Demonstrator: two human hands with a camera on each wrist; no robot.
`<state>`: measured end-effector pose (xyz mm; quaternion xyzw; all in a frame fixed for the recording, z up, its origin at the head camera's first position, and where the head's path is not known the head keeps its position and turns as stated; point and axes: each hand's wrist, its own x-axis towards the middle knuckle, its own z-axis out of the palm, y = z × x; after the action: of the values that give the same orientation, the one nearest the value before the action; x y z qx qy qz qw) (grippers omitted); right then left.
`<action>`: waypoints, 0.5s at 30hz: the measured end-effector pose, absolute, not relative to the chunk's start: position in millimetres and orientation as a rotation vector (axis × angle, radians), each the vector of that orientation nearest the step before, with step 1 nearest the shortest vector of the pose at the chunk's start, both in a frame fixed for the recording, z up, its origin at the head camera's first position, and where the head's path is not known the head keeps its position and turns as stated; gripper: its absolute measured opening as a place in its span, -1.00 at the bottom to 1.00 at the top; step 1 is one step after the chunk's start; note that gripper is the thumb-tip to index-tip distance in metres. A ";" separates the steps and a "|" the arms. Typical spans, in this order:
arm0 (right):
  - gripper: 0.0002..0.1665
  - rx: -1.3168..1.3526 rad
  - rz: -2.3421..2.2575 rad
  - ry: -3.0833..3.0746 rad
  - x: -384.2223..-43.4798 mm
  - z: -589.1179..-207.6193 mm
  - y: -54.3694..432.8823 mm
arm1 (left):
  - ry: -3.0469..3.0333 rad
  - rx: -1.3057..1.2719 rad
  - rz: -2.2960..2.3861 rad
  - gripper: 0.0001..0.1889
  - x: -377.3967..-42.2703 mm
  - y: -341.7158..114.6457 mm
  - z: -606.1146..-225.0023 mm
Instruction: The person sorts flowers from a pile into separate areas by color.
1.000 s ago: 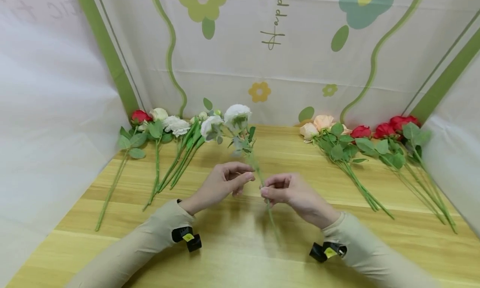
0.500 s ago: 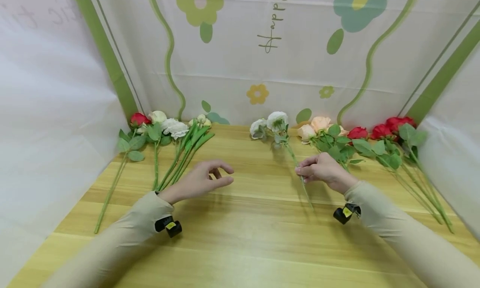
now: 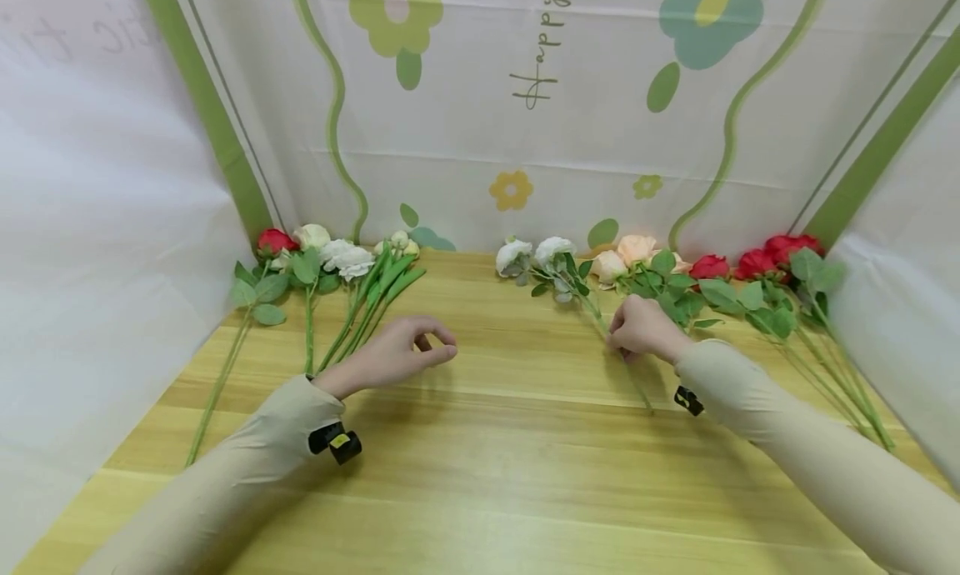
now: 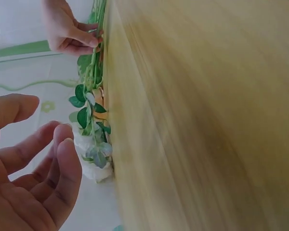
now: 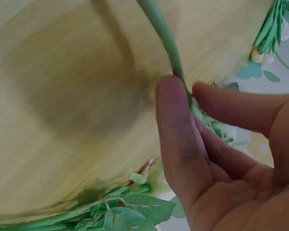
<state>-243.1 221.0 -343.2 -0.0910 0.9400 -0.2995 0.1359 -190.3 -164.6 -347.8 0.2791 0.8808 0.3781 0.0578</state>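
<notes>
My right hand (image 3: 647, 328) pinches the green stem (image 5: 164, 37) of a white artificial flower between thumb and fingers, low over the table. Its two white blooms (image 3: 555, 252) lie toward the back curtain, left of the peach roses. Small green leaves (image 4: 82, 115) on this stem show in the left wrist view. My left hand (image 3: 393, 354) hovers over the table with fingers loosely bent and nothing in them. Close behind it are green-leaved stems with small pale buds (image 3: 401, 242). Their lower ends are hidden by that hand and its wrist.
Peach roses (image 3: 636, 250) and red roses (image 3: 791, 247) lie along the back right of the wooden table (image 3: 480, 475). At the back left are a red rose (image 3: 276, 242), a cream flower (image 3: 311, 236) and a white flower (image 3: 347, 259). A printed curtain (image 3: 457, 117) hangs behind.
The right hand has carried the white flower rightward and lowered it toward the table beside the peach roses. The left hand has drawn away from the stem to the left.
</notes>
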 end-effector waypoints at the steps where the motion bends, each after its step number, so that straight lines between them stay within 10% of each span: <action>1: -0.90 -0.271 -0.849 2.721 -244.0 -342.8 220.8 | 2.673 0.841 1.139 -0.78 -190.9 -165.6 -347.6; 15: -0.69 -0.279 -0.840 2.691 -238.2 -323.8 230.2 | 2.811 0.772 0.905 -0.76 -196.9 -179.7 -347.7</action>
<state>-238.2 230.2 -323.8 -0.0975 0.9387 -0.2930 0.1535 -196.9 -179.7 -347.7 0.2526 0.9200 0.2963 0.0445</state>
